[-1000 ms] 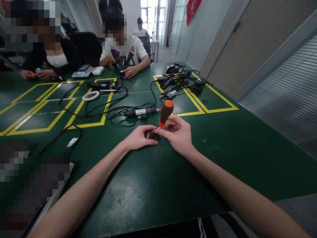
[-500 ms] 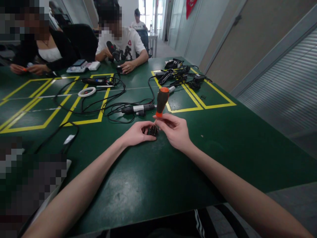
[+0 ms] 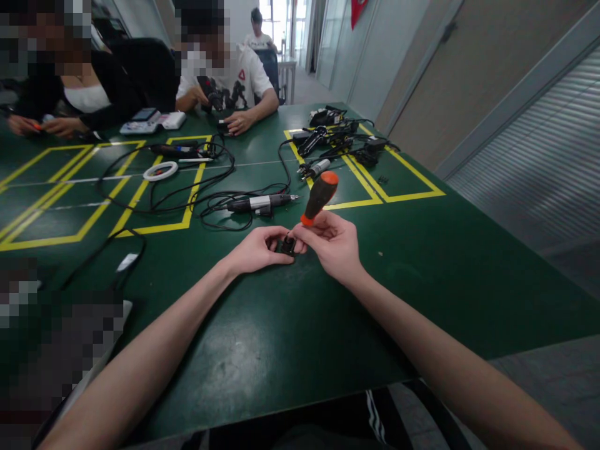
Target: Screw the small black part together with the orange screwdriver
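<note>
My left hand (image 3: 261, 250) is closed around a small black part (image 3: 287, 245) just above the green table (image 3: 225, 356); the part's exact kind cannot be made out. Beside it, my right hand (image 3: 335, 244) pinches a screwdriver (image 3: 320, 197) with a dark grip and orange ends. The handle leans up and to the right, and its lower end points down toward the black part. My fingers hide most of the shaft, so whether its tip touches the part cannot be told.
Beyond my hands lies a black and silver electric screwdriver (image 3: 260, 203) with its looped cable. Farther back are a white ring (image 3: 160, 171), a pile of black cables and tools (image 3: 328, 140), and yellow tape outlines (image 3: 180, 226). Two people sit across the table; another is farther off.
The screwdriver handle has tilted from nearly upright toward the right. My right-hand fingers have shifted slightly around it, while my left hand keeps its hold on the black part.
</note>
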Tool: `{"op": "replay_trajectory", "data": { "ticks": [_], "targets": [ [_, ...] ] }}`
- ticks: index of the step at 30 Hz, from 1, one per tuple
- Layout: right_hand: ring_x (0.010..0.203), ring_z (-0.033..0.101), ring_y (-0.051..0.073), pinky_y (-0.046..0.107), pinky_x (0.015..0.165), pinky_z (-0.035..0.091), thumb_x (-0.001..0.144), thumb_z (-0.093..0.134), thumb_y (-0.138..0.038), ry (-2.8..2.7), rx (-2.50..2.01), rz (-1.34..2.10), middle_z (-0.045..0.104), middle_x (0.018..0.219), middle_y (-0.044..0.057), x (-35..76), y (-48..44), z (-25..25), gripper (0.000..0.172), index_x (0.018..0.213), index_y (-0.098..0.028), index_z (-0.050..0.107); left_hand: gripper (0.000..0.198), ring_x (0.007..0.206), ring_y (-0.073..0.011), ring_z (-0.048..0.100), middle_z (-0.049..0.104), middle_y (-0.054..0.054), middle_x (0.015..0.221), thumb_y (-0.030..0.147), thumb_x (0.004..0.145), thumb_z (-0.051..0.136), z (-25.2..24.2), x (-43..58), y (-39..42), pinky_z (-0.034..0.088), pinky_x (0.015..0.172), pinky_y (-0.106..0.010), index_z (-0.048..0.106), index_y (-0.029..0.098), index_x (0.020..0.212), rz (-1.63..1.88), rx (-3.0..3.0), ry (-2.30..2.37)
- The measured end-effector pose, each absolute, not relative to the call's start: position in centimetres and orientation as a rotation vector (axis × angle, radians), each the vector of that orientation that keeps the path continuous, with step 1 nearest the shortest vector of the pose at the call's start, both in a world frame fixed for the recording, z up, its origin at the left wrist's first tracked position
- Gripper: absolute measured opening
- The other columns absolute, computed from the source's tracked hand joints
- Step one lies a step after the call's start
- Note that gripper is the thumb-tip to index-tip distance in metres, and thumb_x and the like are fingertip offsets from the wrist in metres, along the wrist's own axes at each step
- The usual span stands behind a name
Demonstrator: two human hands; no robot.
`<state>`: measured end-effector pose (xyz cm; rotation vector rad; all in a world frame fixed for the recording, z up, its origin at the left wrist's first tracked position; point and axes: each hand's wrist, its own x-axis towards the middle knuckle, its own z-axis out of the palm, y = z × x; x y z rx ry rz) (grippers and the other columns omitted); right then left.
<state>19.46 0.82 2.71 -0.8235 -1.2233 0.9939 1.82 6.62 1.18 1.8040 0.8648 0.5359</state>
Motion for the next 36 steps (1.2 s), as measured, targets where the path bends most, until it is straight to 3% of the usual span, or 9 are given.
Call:
{"op": "replay_trajectory", "data": {
  "ticks": [4,8,14,19,25,29,36],
  "targets": [
    [0.057,0.063,0.01,0.026,0.051,0.059,0.078,0.09,-0.042,-1.308,-0.823,0.932,0.072,0.085,0.003,19.8,0.8,3.0,0.026,0.078,-0.019,0.078,0.034,0.064,-0.0092,0.04,0.061,0.004,0.078,0.035,0.067,0.085,1.3,1.8,6.7,0.03,0.06,-0.023,0.07,0.015,0.09,0.534,1.804,0.848],
    [0.06,0.064,0.01,0.029,0.058,0.06,0.089,0.079,-0.034,-1.375,-0.842,0.94,0.073,0.084,0.003,20.0,0.9,2.8,0.017,0.094,-0.018,0.079,0.031,0.063,-0.0088,0.039,0.057,0.006,0.075,0.035,0.067,0.084,1.4,1.8,6.7,0.031,0.059,-0.023,0.067,0.016,0.085,0.531,1.813,0.842],
    [0.061,0.07,0.011,0.026,0.06,0.06,0.095,0.074,-0.04,-1.368,-0.713,1.026,0.075,0.085,-0.001,19.9,1.1,2.4,0.035,0.123,-0.024,0.06,0.036,0.062,-0.0091,0.038,0.048,0.008,0.068,0.039,0.065,0.087,1.2,1.8,6.7,0.029,0.059,-0.023,0.067,0.016,0.085,0.552,1.822,0.882],
    [0.055,0.065,0.008,0.023,0.055,0.056,0.088,0.083,-0.046,-1.338,-0.702,0.995,0.071,0.08,-0.005,19.5,0.9,2.4,0.04,0.11,-0.026,0.056,0.031,0.062,-0.0092,0.039,0.051,0.007,0.07,0.036,0.067,0.084,1.4,1.9,6.7,0.029,0.06,-0.024,0.067,0.016,0.084,0.534,1.816,0.839],
    [0.052,0.057,0.009,0.025,0.05,0.051,0.094,0.069,-0.064,-1.373,-0.788,1.003,0.065,0.076,-0.004,19.4,1.4,2.4,0.044,0.109,-0.024,0.06,0.029,0.064,-0.0097,0.04,0.052,0.007,0.07,0.035,0.066,0.083,1.3,2.0,6.8,0.03,0.061,-0.024,0.065,0.017,0.079,0.542,1.838,0.85],
    [0.055,0.059,0.009,0.026,0.054,0.053,0.092,0.074,-0.057,-1.375,-0.755,1.017,0.067,0.079,-0.004,19.2,1.3,2.3,0.042,0.113,-0.025,0.057,0.028,0.064,-0.0097,0.04,0.053,0.007,0.07,0.035,0.067,0.083,1.4,1.9,6.7,0.032,0.062,-0.024,0.065,0.017,0.078,0.548,1.834,0.837],
    [0.056,0.061,0.009,0.025,0.054,0.054,0.088,0.08,-0.046,-1.302,-0.805,0.967,0.068,0.078,-0.003,18.7,0.9,2.0,0.033,0.098,-0.023,0.059,0.027,0.064,-0.0098,0.041,0.056,0.006,0.071,0.033,0.067,0.083,1.5,2.0,6.8,0.032,0.062,-0.025,0.065,0.017,0.079,0.544,1.822,0.824]
  ]
}}
